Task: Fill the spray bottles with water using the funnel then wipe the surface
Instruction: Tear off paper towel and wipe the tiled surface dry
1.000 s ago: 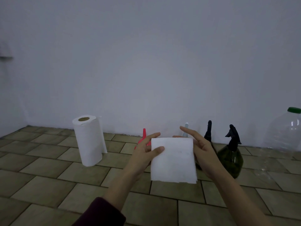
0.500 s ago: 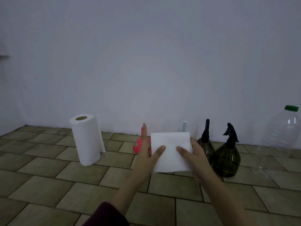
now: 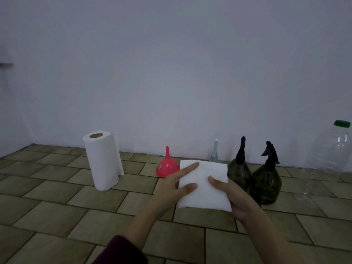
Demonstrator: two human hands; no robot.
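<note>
Hands held a folded white paper towel (image 3: pixel 203 184) above the tiled counter (image 3: pixel 57 210), in front of the row of items along the wall. Left hand (image 3: pixel 172 189) pinched the towel's left edge, thumb on the near face and index finger extended along the upper left corner. Right hand (image 3: pixel 233 197) gripped the right edge, thumb on the near face, remaining fingers hidden behind the sheet.

Paper towel roll (image 3: pixel 102 161) stood upright at the left, a loose sheet hanging from its far side. Pink funnel (image 3: pixel 167 166) rested mouth-down, spout up, just beyond the left hand. Two dark green spray bottles, the nearer one (image 3: pixel 265 184) and the farther one (image 3: pixel 239 171), stood side by side to the right of the towel, each with a black trigger head. Grey sprayer head (image 3: pixel 215 151) showed above the towel's top edge; its bottle was hidden. Clear water bottle (image 3: pixel 335 149) with a green cap stood at the far right, by the wall.
</note>
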